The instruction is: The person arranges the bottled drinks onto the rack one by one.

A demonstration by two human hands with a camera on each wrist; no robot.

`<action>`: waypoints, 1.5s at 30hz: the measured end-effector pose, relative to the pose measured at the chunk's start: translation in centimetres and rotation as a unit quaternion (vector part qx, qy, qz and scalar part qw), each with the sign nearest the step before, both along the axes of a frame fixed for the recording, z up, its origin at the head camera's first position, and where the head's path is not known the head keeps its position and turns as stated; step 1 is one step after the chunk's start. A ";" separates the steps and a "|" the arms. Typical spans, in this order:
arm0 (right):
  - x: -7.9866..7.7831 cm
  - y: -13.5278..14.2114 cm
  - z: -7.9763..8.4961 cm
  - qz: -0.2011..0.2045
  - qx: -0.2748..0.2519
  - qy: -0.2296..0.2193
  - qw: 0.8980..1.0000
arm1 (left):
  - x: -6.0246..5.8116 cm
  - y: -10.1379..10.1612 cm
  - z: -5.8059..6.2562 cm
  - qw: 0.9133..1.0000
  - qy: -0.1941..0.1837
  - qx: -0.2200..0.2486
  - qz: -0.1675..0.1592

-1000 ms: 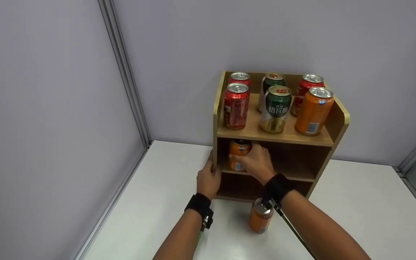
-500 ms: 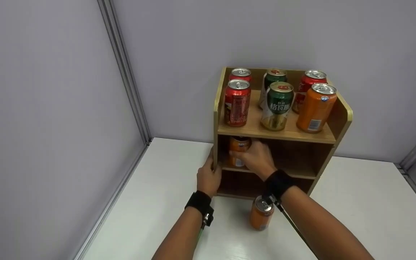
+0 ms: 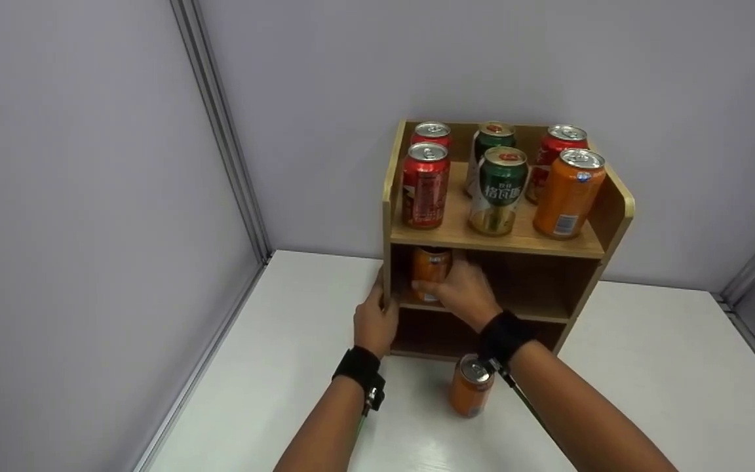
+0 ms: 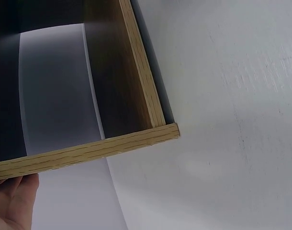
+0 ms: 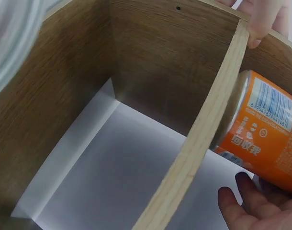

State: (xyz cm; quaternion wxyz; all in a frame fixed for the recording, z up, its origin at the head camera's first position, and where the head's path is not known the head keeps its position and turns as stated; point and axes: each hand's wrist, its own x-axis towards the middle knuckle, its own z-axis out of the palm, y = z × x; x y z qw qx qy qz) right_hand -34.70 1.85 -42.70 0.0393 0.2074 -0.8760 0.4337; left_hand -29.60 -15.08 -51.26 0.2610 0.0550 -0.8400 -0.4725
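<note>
A small wooden shelf rack [image 3: 495, 247] stands against the back wall. On its middle shelf, at the left end, is an orange soda can [image 3: 430, 265]. My right hand [image 3: 466, 295] holds this can, its thumb across the front. In the right wrist view the orange can [image 5: 265, 129] stands near the shelf board's edge, with fingers [image 5: 251, 201] beside it. My left hand [image 3: 375, 324] grips the rack's left side panel, thumb at the front edge and fingers outside. Another orange can [image 3: 470, 387] stands on the table before the rack.
The top shelf bears red cans [image 3: 426, 187], green-and-white cans [image 3: 499, 190] and an orange can [image 3: 569, 193] in two rows. The rack's bottom compartment [image 3: 430, 332] lies under the middle shelf. White table surface [image 3: 272, 367] extends on both sides.
The head view shifts slightly. My right hand stays at the orange can on the middle shelf with only small motion, and my left hand keeps its place on the side panel.
</note>
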 end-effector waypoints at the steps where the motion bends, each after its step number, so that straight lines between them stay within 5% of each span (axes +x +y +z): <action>1: 0.1 0.1 -0.1 -0.003 0.003 0.006 1.000 | 0.0 0.0 0.0 1.000 0.000 -0.002 0.001; 13: 3.0 2.4 -1.3 -0.020 -0.015 0.093 0.995 | 0.4 -0.7 -0.4 1.000 -0.004 -0.011 0.014; 28: 7.3 7.0 -7.4 0.031 -0.131 0.183 0.974 | 0.9 -1.5 -0.9 0.999 -0.009 -0.002 0.032; 45: 9.7 10.7 -10.0 -0.006 -0.103 0.188 0.977 | -0.1 0.1 -0.3 1.000 -0.002 0.001 0.006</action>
